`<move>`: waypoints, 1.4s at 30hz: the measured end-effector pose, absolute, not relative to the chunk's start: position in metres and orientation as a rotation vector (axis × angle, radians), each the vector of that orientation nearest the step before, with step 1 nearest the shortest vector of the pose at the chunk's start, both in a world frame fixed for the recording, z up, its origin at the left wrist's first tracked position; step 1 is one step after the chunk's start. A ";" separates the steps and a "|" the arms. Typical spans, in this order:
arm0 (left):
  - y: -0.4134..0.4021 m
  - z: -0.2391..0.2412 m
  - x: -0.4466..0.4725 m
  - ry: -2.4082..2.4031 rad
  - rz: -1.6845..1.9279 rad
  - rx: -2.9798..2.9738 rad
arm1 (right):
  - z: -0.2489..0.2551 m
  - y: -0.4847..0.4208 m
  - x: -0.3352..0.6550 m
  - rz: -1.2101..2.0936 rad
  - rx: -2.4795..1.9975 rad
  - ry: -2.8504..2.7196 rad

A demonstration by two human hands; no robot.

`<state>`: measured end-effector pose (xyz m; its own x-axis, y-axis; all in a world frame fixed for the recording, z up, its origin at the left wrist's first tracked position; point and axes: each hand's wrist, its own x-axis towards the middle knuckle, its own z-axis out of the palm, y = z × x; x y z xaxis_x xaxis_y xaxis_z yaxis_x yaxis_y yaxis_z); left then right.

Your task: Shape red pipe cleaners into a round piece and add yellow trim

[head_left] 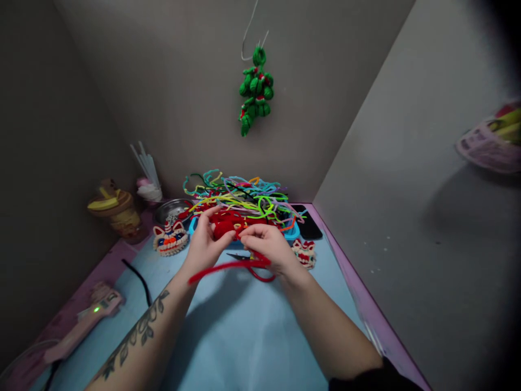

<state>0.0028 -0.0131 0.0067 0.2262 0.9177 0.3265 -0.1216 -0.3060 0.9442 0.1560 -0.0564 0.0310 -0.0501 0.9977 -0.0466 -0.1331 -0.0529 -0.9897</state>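
Note:
My left hand (204, 244) grips a red fuzzy piece (224, 225) that looks made of pipe cleaners, with a small yellowish spot on it. My right hand (271, 247) is closed at the right side of this piece, thumb and fingertips pinched together. A loose red pipe cleaner (222, 266) runs from below my right hand toward my left wrist. Its far end passes under the right hand, so I cannot tell exactly how it is held. Scissors (261, 278) with red handles and dark blades lie on the blue mat below the hands.
Behind my hands, a blue tray (292, 234) holds many coloured pipe cleaners (244, 190). Lion-like faces (170, 239) flank it, with a metal bowl (175, 207) and phone (311, 224) nearby. A pink power strip (87, 323) lies left. A green bundle (256, 89) hangs above.

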 end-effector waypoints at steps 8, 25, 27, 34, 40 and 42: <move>-0.018 0.001 0.002 0.849 1.105 1.823 | 0.022 -0.048 0.157 1.460 -0.963 -0.829; -0.021 0.026 0.000 0.720 1.026 0.994 | 0.020 -0.047 0.168 0.544 -1.079 -1.551; -0.024 0.029 0.001 0.706 1.015 0.996 | 0.019 -0.047 0.167 0.534 -1.082 -1.561; -0.027 0.030 0.002 0.688 0.987 1.077 | 0.024 -0.049 0.169 0.697 -1.085 -1.572; -0.026 0.027 0.000 0.716 0.975 1.151 | 0.020 -0.045 0.170 0.793 -1.071 -1.565; -0.024 0.027 -0.001 0.774 1.041 1.209 | 0.017 -0.042 0.170 0.774 -1.099 -1.472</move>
<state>-0.0015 -0.0243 0.0267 0.3577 0.9323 0.0533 -0.2177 0.0278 0.9756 0.1697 -0.0421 0.0168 0.0182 0.9283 0.3714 0.2203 0.3586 -0.9071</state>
